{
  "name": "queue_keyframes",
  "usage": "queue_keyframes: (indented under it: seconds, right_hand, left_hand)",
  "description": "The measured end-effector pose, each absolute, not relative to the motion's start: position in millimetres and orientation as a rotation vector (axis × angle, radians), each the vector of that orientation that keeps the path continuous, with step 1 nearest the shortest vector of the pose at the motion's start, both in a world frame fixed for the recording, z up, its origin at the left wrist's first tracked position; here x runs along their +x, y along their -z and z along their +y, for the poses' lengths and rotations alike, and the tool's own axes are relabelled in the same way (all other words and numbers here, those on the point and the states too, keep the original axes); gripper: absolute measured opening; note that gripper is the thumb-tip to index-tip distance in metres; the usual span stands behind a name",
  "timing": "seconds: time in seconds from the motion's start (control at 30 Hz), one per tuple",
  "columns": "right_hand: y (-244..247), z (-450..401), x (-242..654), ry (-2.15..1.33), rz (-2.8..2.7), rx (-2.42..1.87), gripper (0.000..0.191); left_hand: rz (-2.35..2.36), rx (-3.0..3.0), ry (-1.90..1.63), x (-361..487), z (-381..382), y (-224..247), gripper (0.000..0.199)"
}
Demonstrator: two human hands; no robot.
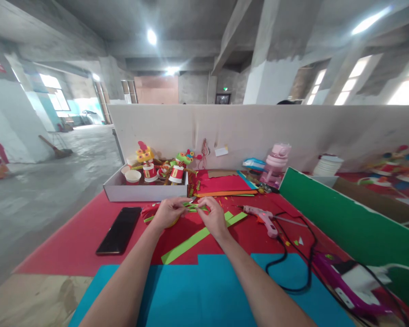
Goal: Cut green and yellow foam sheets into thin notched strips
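Observation:
Near the middle of the red table, my left hand and my right hand face each other with fingers pinched. Between them they hold a small folded piece of green paper. Long light-green paper strips lie crossed on the table, under and beside my right hand. Just left of my left hand is a red item, partly hidden by that hand. A pink glue gun rests to the right of my right hand, its nozzle pointing left.
A white box with paper-cup figures stands at the back left. A black phone lies at the left. Blue sheets cover the front. At the right are a black cable, a purple power strip and a green panel.

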State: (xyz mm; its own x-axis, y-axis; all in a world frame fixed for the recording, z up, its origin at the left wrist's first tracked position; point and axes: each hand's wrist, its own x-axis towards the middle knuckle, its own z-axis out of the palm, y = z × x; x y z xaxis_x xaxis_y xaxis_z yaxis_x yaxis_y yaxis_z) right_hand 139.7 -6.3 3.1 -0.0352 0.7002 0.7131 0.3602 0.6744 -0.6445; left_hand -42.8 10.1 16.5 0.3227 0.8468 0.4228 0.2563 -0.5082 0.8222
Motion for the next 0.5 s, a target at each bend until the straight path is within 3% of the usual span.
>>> queue_keyframes:
  seconds: [0.2,0.5]
  right_hand:
    - [-5.2,-10.8,134.3,-0.338,-1.653,-0.831,0.01]
    - [-6.4,-9.7,138.5,-0.372,-1.644,-0.896,0.006]
  left_hand:
    - [0.887,1.967,-1.249,-37.4,9.5,-16.4,0.011]
    - [0.951,1.902,-1.323,-48.8,12.4,-20.3,0.015]
